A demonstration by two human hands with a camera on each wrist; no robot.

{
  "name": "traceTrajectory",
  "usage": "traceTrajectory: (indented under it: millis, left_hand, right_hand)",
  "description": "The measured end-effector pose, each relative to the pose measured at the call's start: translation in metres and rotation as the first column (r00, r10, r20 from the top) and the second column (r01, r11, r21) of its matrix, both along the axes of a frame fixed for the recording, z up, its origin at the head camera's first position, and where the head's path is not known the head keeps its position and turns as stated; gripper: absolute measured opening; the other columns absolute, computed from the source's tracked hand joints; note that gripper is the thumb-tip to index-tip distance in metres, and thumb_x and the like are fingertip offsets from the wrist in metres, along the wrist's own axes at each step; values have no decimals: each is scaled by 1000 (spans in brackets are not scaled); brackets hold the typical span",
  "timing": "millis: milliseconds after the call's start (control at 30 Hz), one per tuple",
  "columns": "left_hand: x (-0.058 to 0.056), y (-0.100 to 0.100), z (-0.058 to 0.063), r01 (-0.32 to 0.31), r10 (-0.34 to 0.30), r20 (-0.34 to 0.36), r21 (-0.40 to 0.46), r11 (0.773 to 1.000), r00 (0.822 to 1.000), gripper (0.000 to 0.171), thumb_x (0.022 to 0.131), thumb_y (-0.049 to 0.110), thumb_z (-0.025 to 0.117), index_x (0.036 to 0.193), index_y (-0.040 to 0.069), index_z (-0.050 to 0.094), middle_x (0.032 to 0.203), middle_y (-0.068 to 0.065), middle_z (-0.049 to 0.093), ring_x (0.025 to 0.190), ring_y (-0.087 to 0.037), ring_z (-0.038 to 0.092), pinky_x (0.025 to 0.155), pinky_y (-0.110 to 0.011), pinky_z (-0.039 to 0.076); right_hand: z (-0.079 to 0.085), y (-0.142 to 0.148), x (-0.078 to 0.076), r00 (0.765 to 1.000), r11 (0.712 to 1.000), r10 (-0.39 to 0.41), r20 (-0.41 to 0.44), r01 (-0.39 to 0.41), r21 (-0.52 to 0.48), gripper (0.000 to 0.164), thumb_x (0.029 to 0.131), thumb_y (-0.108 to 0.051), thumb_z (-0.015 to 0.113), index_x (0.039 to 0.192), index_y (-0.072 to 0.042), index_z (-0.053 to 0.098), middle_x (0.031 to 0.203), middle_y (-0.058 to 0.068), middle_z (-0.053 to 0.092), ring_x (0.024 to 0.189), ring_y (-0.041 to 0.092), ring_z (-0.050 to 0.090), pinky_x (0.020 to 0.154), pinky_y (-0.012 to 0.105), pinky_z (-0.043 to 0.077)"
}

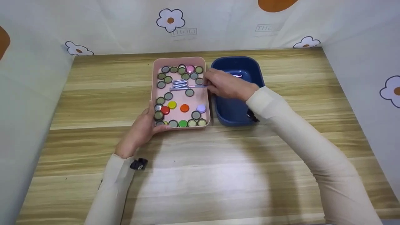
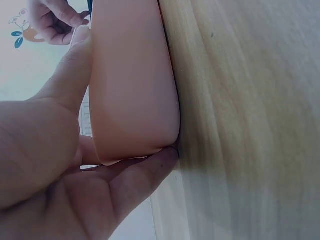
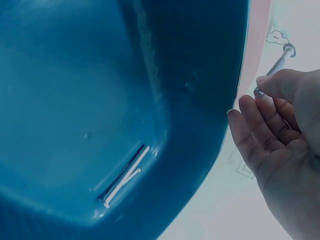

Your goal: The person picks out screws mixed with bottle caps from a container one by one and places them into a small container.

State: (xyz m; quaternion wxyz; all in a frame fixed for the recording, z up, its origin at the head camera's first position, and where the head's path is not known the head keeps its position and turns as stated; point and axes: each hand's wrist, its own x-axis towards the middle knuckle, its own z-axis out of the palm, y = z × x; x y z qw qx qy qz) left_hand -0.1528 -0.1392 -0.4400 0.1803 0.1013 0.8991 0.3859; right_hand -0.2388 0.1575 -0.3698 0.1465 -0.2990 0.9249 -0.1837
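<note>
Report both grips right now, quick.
Left grip: closed, holding the pink tray around its near left corner.
Right grip: closed, pinching one metal screw.

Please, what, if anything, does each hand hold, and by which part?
The right hand pinches a metal screw near the end opposite its wide head; the left hand holds the pink box by its near left corner.

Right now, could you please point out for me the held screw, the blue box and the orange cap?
Held screw [image 3: 278, 63]: right wrist view, on its threaded shaft.
Blue box [image 1: 232, 110]: head view, on its bare floor.
Orange cap [image 1: 184, 108]: head view, middle of its top.
</note>
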Motion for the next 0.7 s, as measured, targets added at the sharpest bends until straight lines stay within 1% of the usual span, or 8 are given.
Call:
traceTrajectory:
  millis: [167, 333, 367, 467, 600, 700]
  left_hand:
    - [1, 0, 1, 8, -8, -18, 6, 1000, 1000, 112, 88, 31, 76, 162, 17, -7, 162, -20, 31, 149, -32, 35, 128, -49, 16]
    - [4, 0, 1, 25, -26, -36, -27, 999, 999, 118, 86, 31, 77, 160, 14, -13, 158, -26, 34, 146, -36, 39, 127, -51, 17]
    - [4, 0, 1, 25, -25, -37, -23, 999, 999, 117, 86, 30, 77, 161, 13, -12, 157, -27, 34, 146, -37, 39, 127, -52, 17]
    - [4, 0, 0, 20, -21, -33, -21, 1000, 999, 117, 87, 30, 77, 160, 13, -13, 157, -28, 34, 146, -37, 39, 127, -52, 16]
    - [3, 0, -1, -15, 15, -3, 19, 1000, 1000, 111, 88, 30, 76, 162, 15, -5, 160, -23, 33, 148, -34, 37, 128, -50, 14]
    - [3, -1, -2, -31, 30, 16, 42, 999, 999, 108, 89, 31, 76, 162, 16, -2, 162, -20, 31, 150, -32, 35, 128, -49, 13]
  right_hand:
    - [0, 10, -2, 997, 1000, 19, -69, -20, -22, 20, 103, -9, 53, 118, 2, 59, 116, 15, 58, 104, 25, 56, 93, 39, 54]
    - [-4, 23, -3, 987, 998, 48, -152, -53, -30, 16, 102, -5, 52, 113, 5, 58, 111, 20, 58, 100, 30, 56, 90, 44, 53]
    - [-4, 25, -3, 986, 998, 49, -158, -54, -29, 16, 102, -5, 51, 112, 5, 58, 111, 21, 58, 100, 30, 56, 89, 44, 53]
    - [-3, 30, -5, 987, 999, 33, -160, -36, -16, 16, 101, -4, 51, 112, 4, 58, 111, 20, 57, 99, 30, 56, 89, 44, 53]
    - [-2, 34, -6, 989, 1000, 12, -145, -9, 16, 15, 101, -3, 51, 113, 3, 58, 112, 19, 56, 99, 30, 57, 89, 43, 54]
    - [-4, 37, -6, 992, 999, 0, -127, 5, 38, 15, 99, 1, 51, 113, 3, 57, 111, 18, 56, 98, 30, 57, 88, 42, 54]
